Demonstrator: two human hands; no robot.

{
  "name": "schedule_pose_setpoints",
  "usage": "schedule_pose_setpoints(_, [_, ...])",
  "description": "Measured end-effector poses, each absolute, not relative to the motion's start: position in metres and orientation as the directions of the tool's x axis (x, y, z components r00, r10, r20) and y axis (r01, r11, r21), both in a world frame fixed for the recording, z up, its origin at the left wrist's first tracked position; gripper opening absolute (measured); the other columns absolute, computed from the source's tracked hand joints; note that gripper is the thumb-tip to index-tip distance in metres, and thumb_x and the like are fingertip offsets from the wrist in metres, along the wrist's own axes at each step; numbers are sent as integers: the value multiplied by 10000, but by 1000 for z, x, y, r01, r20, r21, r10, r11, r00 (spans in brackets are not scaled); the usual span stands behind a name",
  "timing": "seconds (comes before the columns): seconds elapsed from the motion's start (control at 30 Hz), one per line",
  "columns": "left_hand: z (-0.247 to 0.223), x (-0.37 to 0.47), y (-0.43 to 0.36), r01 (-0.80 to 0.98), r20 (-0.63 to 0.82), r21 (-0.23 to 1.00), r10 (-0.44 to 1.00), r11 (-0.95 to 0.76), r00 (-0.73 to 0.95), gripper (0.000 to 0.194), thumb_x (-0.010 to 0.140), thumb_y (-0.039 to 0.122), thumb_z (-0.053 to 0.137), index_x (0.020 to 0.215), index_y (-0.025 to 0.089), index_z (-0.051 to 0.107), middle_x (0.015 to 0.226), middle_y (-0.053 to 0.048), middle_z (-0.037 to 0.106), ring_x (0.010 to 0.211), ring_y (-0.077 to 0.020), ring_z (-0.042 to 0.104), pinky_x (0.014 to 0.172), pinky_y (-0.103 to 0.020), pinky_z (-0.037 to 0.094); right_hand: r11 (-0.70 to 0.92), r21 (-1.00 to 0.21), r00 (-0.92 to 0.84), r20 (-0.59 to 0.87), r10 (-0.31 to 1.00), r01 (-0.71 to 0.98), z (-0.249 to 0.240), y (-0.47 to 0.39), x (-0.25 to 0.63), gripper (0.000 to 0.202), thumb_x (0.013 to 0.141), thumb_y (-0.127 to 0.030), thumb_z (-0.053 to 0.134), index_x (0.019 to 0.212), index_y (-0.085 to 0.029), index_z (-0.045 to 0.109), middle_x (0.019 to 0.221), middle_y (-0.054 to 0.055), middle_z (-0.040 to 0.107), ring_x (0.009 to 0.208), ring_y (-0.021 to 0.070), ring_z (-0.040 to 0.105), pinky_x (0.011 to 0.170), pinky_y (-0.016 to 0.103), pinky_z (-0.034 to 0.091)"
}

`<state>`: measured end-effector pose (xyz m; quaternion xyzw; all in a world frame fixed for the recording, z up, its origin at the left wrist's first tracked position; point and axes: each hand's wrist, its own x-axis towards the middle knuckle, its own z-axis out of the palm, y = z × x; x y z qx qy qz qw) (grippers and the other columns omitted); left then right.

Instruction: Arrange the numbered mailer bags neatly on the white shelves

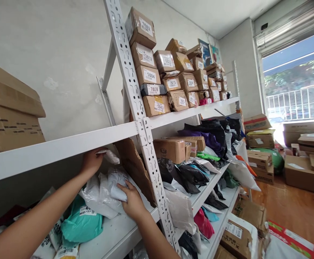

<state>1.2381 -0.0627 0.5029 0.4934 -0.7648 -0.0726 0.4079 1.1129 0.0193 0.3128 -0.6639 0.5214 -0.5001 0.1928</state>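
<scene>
Both hands are in on the middle shelf, L side of the white slotted upright (143,136). Left hand (92,162) is up at about 10 o'clock from the right one, reaching deep under the shelf board (59,147), fingers curled and pinching the top edge of a white poly mailer (108,157). Right hand (132,202) sits lower, at 4 o'clock from the left, fingers closed on a second white mailer bag (116,187), thumb pressing its crumpled face. The two white bags lie touching each other (hard to tell where one ends and the other starts), resting on the shelf surface w/ a bigger grey-white bag (94,198) just below them at 7 o'clock.

At 8 o'clock from the right hand, a teal mailer (80,225) with a barcode label lies flat, near the forearm. Just R of the hands, at 2 o'clock, a bent sheet of brown cardboard (134,169) leans tilted against the upright.

Top shelf, 12 to 1 o'clock: stacked brown boxes (157,72) w/ numbered white labels, 5004, 7028, 5043 readable. Far L at 9 o'clock, a large carton (11,115) on the same level. Past the upright at 3 o'clock, black and purple bags (205,138) are piled beside a taped box (169,149). More cartons (303,172) sit on the wooden floor by the window.
</scene>
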Motion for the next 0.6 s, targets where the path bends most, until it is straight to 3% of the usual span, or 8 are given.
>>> schedule_pose_setpoints(0.07, [492, 1220, -65, -704, 472, 528, -853, 475, -222, 304, 798, 142, 473, 981, 130, 716, 1220, -162, 724, 1160, -286, 651, 1043, -374, 468, -385, -783, -56, 468, -882, -488, 312, 19, 1113, 743, 725, 42, 558, 1421, -217, 554, 1530, 179, 423, 1417, 307, 427, 1197, 417, 346])
schedule_pose_setpoints(0.23, [453, 1208, -68, -666, 301, 600, -896, 443, -325, 254, 679, 27, 501, 741, 146, 717, 880, -101, 786, 934, -273, 718, 886, -354, 544, -387, -749, -74, 499, -863, -537, 312, 22, 1117, 721, 708, 53, 571, 1377, -213, 601, 1356, 170, 491, 1292, 293, 533, 1137, 394, 422])
schedule_pose_setpoints(0.33, [454, 1215, -71, -616, 325, 677, -915, 403, -242, 299, 719, 42, 475, 883, 99, 719, 1002, -141, 774, 968, -261, 714, 869, -342, 558, -338, -726, -110, 493, -863, -599, 321, 28, 1117, 699, 729, 63, 499, 1369, -198, 603, 1259, 156, 553, 1183, 286, 592, 1063, 403, 488])
schedule_pose_setpoints(0.43, [468, 1220, -77, -528, 347, 773, -931, 352, -113, 401, 803, 98, 420, 1131, 61, 648, 1177, -182, 722, 969, -228, 720, 817, -320, 589, -268, -682, -146, 485, -862, -680, 348, 39, 1113, 700, 781, 44, 412, 1437, -179, 513, 1332, 145, 580, 1207, 310, 590, 1053, 451, 495])
schedule_pose_setpoints(0.53, [476, 1224, -79, -461, 339, 831, -940, 311, -24, 370, 834, 145, 415, 1115, 100, 651, 1135, -159, 735, 974, -245, 724, 759, -329, 610, -221, -578, -127, 500, -857, -786, 395, 55, 1110, 630, 856, -27, 422, 1469, -173, 439, 1325, 139, 607, 1132, 319, 635, 982, 456, 535])
schedule_pose_setpoints(0.6, [475, 1228, -76, -443, 338, 848, -941, 292, 27, 332, 844, 170, 414, 1057, 127, 665, 1107, -149, 742, 1029, -282, 714, 756, -355, 616, -177, -514, -139, 518, -844, -839, 432, 64, 1109, 510, 883, -95, 486, 1386, -180, 492, 1268, 124, 626, 1023, 301, 672, 896, 426, 566])
